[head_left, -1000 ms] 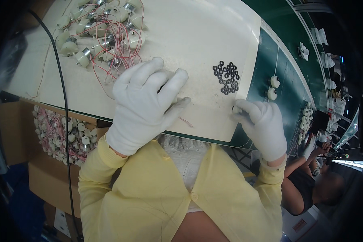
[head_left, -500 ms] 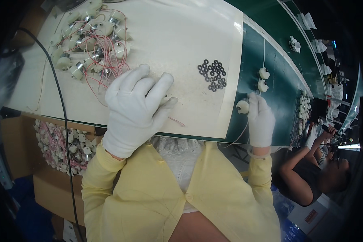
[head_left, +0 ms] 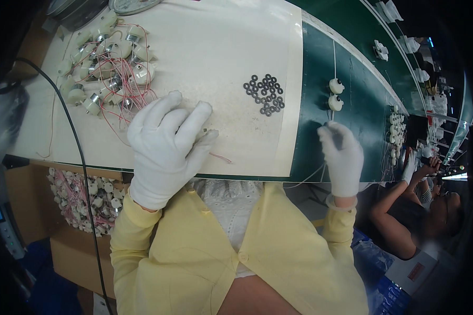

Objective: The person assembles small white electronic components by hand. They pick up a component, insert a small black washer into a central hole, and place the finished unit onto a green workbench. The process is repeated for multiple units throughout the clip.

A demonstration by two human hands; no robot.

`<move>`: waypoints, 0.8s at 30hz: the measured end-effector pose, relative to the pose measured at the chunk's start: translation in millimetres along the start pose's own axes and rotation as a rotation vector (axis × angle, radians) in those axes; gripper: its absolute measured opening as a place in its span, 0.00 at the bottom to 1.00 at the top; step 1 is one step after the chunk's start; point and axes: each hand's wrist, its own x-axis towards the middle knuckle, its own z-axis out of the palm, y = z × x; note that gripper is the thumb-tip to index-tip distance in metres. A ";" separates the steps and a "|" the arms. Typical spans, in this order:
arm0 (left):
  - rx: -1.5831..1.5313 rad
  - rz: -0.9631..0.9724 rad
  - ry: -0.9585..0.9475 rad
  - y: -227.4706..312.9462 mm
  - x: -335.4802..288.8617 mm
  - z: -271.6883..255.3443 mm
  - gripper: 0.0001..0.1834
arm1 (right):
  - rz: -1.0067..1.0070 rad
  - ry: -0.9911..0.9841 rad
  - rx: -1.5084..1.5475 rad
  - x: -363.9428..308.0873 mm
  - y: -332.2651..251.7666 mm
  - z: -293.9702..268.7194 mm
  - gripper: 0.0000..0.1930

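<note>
While two white motor units [head_left: 335, 87] are sitting one above the other on the green strip [head_left: 312, 94] of the bench [head_left: 194, 31], the right hand [head_left: 347, 160] is hovering just below them, fingertips curling inward; whether its grip is closing on anything, I cannot tell. Over on the pale side, the left hand [head_left: 163, 149] is arching between the tangle of wired motors [head_left: 110, 68] and the black rings [head_left: 264, 93], its grip half curled and hiding whatever it may be holding. The step in hand, I'm judging, is lining units up on the strip; the next move is probably calling for another unit and a ring. Watch the direction: both units are pointing their dark ends [head_left: 340, 82] rightward, their short axes lying roughly crosswise, while the row is running along the thin white line [head_left: 335, 58].
</note>
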 end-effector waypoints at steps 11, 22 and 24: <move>-0.007 0.021 0.005 -0.4 2.9 -0.2 0.26 | 0.204 0.053 0.048 32.3 22.8 -13.0 0.18; -0.004 0.002 -0.013 0.8 3.7 -1.6 0.26 | 0.081 -0.049 -0.093 27.5 20.0 -13.5 0.18; 0.006 0.000 -0.006 1.9 2.5 -1.7 0.26 | 0.007 -0.086 -0.069 26.8 22.0 -20.0 0.19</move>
